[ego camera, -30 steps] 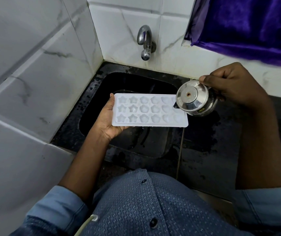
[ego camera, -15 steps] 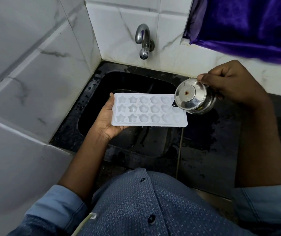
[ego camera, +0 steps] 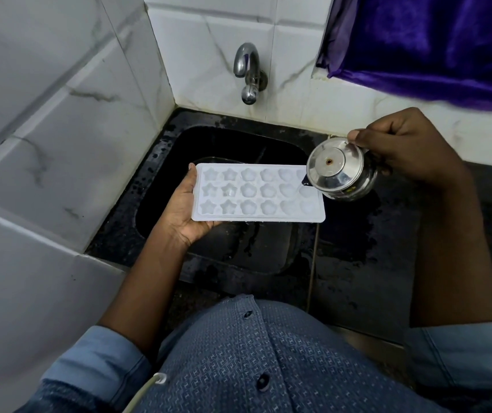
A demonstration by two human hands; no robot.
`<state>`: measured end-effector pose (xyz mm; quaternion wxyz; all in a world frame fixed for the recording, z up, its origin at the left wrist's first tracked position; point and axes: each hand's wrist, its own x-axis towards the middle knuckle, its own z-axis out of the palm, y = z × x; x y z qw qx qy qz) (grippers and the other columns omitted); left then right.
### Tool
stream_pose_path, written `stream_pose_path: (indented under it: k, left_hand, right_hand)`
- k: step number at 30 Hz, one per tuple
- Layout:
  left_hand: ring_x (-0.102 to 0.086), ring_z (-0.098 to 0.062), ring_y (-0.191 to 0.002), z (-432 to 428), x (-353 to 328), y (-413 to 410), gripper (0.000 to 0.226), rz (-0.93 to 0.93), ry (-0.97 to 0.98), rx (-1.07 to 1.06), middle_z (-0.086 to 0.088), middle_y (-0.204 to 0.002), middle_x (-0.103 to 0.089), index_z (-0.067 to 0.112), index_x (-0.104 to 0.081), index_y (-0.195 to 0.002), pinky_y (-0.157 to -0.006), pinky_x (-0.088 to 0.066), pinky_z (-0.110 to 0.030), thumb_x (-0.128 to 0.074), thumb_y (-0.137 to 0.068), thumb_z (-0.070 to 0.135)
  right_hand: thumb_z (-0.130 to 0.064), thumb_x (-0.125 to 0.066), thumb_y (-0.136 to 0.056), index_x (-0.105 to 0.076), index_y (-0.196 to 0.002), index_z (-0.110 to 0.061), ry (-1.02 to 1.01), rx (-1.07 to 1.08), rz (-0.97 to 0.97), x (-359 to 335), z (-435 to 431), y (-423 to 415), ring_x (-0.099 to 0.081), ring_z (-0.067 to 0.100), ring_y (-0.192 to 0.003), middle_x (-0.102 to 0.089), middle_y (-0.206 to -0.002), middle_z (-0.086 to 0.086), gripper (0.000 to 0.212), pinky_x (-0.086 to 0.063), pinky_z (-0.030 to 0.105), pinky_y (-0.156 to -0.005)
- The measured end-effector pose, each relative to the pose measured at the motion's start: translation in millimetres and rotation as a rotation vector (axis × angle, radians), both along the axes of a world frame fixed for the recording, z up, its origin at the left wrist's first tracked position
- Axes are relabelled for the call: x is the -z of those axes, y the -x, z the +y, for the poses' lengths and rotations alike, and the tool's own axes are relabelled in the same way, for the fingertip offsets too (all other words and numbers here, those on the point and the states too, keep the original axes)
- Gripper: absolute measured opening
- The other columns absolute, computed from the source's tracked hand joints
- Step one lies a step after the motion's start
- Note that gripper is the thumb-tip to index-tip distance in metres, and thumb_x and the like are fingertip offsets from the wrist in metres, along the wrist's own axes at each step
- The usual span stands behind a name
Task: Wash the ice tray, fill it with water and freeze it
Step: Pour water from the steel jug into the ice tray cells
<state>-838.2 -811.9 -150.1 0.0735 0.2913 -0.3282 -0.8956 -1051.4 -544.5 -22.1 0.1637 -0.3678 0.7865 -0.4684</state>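
**Q:** How does the ice tray (ego camera: 256, 195) handle?

**A:** It is light, thin plastic, probably flexible and slippery when wet. Once filled it is likely to twist and spill, so support it from beneath, preferably at both short ends.

**Q:** What are the present grip and position?

**A:** The left hand (ego camera: 183, 210) cups the tray's left short edge, palm beneath, and holds it level above the sink (ego camera: 176, 138). The right hand (ego camera: 402, 144) grips a steel pot (ego camera: 340, 174), tipped over the tray's right end near the sink's right edge.

**Q:** What differs from one second earlier?

**A:** Very little. Tray and pot keep their positions and both grips are unchanged. Whether water is flowing cannot be determined.
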Motion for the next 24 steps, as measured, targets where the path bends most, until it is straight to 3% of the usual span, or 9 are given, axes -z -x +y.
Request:
stream_pose_path:
  k: [7,11,15,17,24]
  left_hand:
    - [-0.065,-0.037,-0.129,-9,4,-5,0.073,0.026,-0.044,-0.010,-0.018,-0.144,-0.065,0.012,-0.059,-0.147,-0.097,-0.059,-0.057,-0.038,-0.104,0.068]
    - [-0.063,-0.038,-0.133,-15,9,-7,0.074,0.017,-0.042,-0.018,-0.018,-0.145,-0.064,0.012,-0.059,-0.147,-0.101,-0.057,-0.059,-0.039,-0.105,0.069]
    - [-0.074,-0.035,-0.116,-13,6,-8,0.072,0.004,-0.067,-0.057,-0.018,-0.134,-0.072,0.012,-0.082,-0.116,-0.085,-0.064,-0.055,-0.037,-0.105,0.067]
    - [-0.075,-0.035,-0.112,-12,4,-8,0.072,-0.006,-0.069,-0.067,-0.018,-0.132,-0.073,0.013,-0.085,-0.109,-0.081,-0.064,-0.054,-0.037,-0.105,0.067]
    - [-0.074,-0.035,-0.116,-14,4,-7,0.072,-0.007,-0.053,-0.061,-0.018,-0.136,-0.071,0.013,-0.082,-0.117,-0.082,-0.064,-0.053,-0.037,-0.105,0.068]
  right_hand:
    - [-0.025,-0.071,-0.101,-0.057,-0.072,0.020,-0.013,0.017,-0.004,5,8,1,-0.039,0.030,-0.049,-0.045,-0.059,0.038,0.055,-0.035,0.028,-0.047]
    - [-0.024,-0.070,-0.101,-0.053,-0.066,0.015,-0.036,0.021,0.000,6,8,1,-0.037,0.027,-0.049,-0.041,-0.056,0.035,0.056,-0.032,0.032,-0.050]
    - [-0.024,-0.071,-0.101,-0.050,-0.065,0.015,-0.063,0.026,-0.009,8,7,1,-0.034,0.024,-0.050,-0.039,-0.054,0.017,0.057,-0.031,0.028,-0.047]
    - [-0.025,-0.071,-0.101,-0.051,-0.067,0.017,-0.069,0.026,-0.010,10,6,2,-0.034,0.024,-0.051,-0.041,-0.056,0.015,0.057,-0.031,0.026,-0.047]
    - [-0.026,-0.071,-0.101,-0.052,-0.068,0.018,-0.073,0.023,-0.003,9,3,3,-0.035,0.025,-0.051,-0.041,-0.056,0.016,0.058,-0.032,0.024,-0.047]
